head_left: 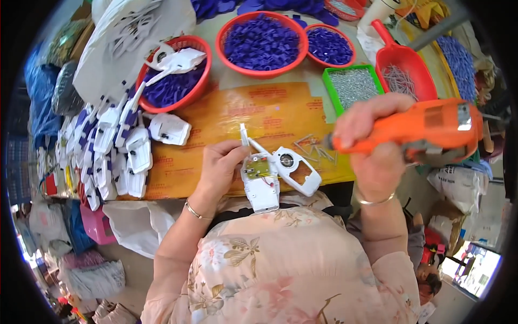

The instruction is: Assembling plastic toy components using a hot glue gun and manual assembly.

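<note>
In my right hand [372, 135] is an orange power screwdriver [421, 132], held up over the right side of the table with its tip pointing left. My left hand [224, 162] pinches the upper end of a white plastic housing half [261, 197] at the table's front edge, by its narrow stem. That half lies open, showing a green circuit board [259, 168] and thin wires. Against its right side rests a second white housing half [305, 181] with a round speaker-like disc. Long screws [313, 148] lie loose just beyond it, left of the screwdriver.
Red baskets of purple pieces [261, 43] stand at the back, with a green tray of small screws [353, 86] and a red scoop of long screws [402, 75] at right. Many white housings [135, 148] are piled at left, beside a white bag [132, 32].
</note>
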Demonstrator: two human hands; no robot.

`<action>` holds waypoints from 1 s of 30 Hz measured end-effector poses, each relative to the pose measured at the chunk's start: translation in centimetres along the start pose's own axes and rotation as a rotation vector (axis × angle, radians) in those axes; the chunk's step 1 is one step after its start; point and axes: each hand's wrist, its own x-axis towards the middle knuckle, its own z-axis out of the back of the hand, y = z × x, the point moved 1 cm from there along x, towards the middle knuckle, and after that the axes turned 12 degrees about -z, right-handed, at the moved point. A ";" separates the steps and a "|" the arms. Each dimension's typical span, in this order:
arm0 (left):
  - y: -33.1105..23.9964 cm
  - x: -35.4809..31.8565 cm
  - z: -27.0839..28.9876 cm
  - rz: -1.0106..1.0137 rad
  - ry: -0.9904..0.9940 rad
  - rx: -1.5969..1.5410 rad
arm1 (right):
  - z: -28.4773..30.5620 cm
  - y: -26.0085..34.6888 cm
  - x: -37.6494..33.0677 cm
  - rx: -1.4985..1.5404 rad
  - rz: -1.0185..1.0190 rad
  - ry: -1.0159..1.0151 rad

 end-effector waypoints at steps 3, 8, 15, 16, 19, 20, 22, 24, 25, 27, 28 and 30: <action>1.0 0.1 1.0 -0.016 0.015 -0.007 | -1.8 -1.6 0.8 -0.066 -0.117 0.202; -0.1 0.0 0.6 -0.213 0.127 0.091 | -5.4 -3.0 1.3 -0.099 -0.239 0.394; 0.5 0.2 0.7 0.001 0.021 -0.027 | -7.5 -5.0 0.8 0.055 -0.211 0.275; 0.6 0.3 0.7 -0.021 0.042 0.001 | -7.4 -5.0 0.8 0.056 -0.218 0.285; 0.1 0.2 0.3 -0.012 0.031 0.000 | -6.8 -5.3 1.2 -0.046 -0.144 0.376; 0.2 0.2 0.3 -0.012 0.028 -0.001 | -7.0 -5.2 1.1 -0.045 -0.145 0.380; 0.5 0.4 0.4 -0.004 0.033 0.027 | -7.2 -4.9 1.0 0.013 -0.196 0.338; 0.5 0.5 0.3 -0.016 0.038 0.029 | -7.0 -4.9 1.1 -0.012 -0.182 0.345; 0.6 0.5 0.3 -0.027 0.038 0.034 | -7.0 -5.0 1.1 -0.032 -0.170 0.355; 0.9 0.4 0.6 -0.028 0.033 0.026 | -7.1 -5.3 1.0 -0.007 -0.173 0.354; 0.9 0.5 0.5 -0.028 0.037 0.018 | -7.1 -5.2 0.9 0.014 -0.174 0.346; 0.8 0.5 0.3 -0.034 0.042 0.021 | -7.0 -5.1 0.9 0.004 -0.177 0.340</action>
